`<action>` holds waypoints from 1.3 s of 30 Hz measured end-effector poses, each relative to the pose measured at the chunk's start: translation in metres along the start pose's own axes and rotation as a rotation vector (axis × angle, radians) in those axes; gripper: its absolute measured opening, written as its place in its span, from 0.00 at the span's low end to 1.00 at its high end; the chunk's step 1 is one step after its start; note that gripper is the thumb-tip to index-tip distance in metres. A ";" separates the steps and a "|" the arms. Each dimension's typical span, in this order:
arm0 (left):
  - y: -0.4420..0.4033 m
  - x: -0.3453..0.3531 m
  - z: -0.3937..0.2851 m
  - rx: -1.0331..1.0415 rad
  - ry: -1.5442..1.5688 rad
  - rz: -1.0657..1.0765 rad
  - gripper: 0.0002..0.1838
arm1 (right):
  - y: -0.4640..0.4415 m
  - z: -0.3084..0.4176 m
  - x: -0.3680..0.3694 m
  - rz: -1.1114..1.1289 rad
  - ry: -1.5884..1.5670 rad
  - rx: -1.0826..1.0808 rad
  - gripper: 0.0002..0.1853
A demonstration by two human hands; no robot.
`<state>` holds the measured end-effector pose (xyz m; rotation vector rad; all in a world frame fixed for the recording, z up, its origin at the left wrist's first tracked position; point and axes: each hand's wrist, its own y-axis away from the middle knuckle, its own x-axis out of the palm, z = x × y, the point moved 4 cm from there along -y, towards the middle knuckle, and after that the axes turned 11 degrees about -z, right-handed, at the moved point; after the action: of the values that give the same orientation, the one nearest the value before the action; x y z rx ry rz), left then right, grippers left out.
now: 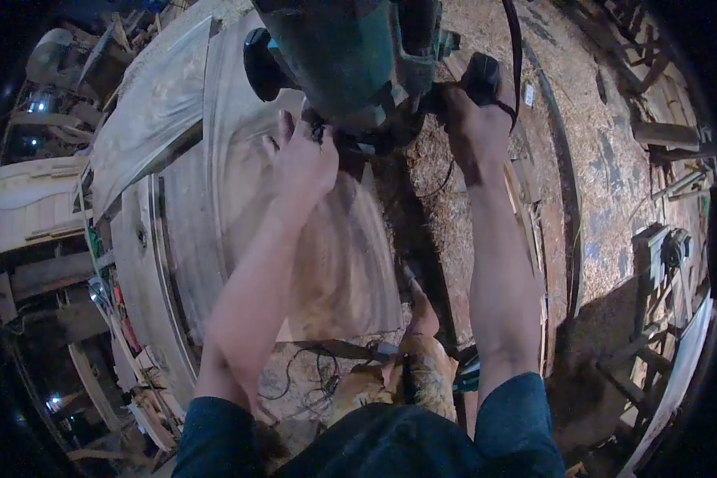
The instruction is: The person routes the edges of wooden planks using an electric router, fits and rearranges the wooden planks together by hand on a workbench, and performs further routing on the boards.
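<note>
1. The fingers [285,123] of the left hand [311,159] reach to the near, left underside of the power tool [350,64], some spread, others against a dark part; whether they grip it I cannot tell. Those of the right hand [486,123] look curled round the right side of the power tool, beneath its handle, though their tips are hidden.

2. The shaving-covered ground [597,191] is the largest thing shown, spreading to the right of the power tool.

3. A wide board [342,263] with sweeping grain lies on the near side of the power tool, running toward the person. The power tool overlaps its far part in this view; whether they touch is hidden.

4. A pale panel [36,199] lies well to the left of the power tool.

5. The power tool itself, green and bulky, is straight ahead of the person, between and just beyond the two hands. The step in hand, I judge, is steadying or handling it; moving it from this pose would call for a firm hold on both sides and a free cord.

6. A black handle [482,76] juts from its right side, a black knob [261,68] from its left.

7. A dark cord [517,48] hangs just right of the power tool.

8. The clutter far left of the power tool is too dark to show whether it includes containers, or their contents.
</note>
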<state>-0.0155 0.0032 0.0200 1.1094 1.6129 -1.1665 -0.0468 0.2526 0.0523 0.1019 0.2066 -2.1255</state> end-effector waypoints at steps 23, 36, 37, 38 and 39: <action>0.087 -0.013 -0.003 0.205 -0.152 0.003 0.26 | 0.076 -0.002 -0.069 -0.042 -0.089 -0.027 0.23; 0.151 -0.026 -0.004 0.366 -0.175 -0.056 0.21 | 0.131 -0.014 -0.117 -0.129 -0.158 -0.031 0.06; 0.159 -0.037 -0.008 0.413 -0.218 -0.012 0.21 | 0.136 -0.012 -0.121 -0.122 -0.179 -0.022 0.06; 0.166 -0.046 -0.010 0.452 -0.269 0.029 0.21 | 0.138 -0.019 -0.123 -0.089 -0.265 0.014 0.14; 0.170 -0.047 -0.010 0.425 -0.233 0.041 0.21 | 0.141 -0.026 -0.125 -0.059 -0.350 0.054 0.24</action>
<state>0.1584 0.0347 0.0285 1.2080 1.1880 -1.5940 0.1386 0.2879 0.0311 -0.2466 -0.0551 -2.1674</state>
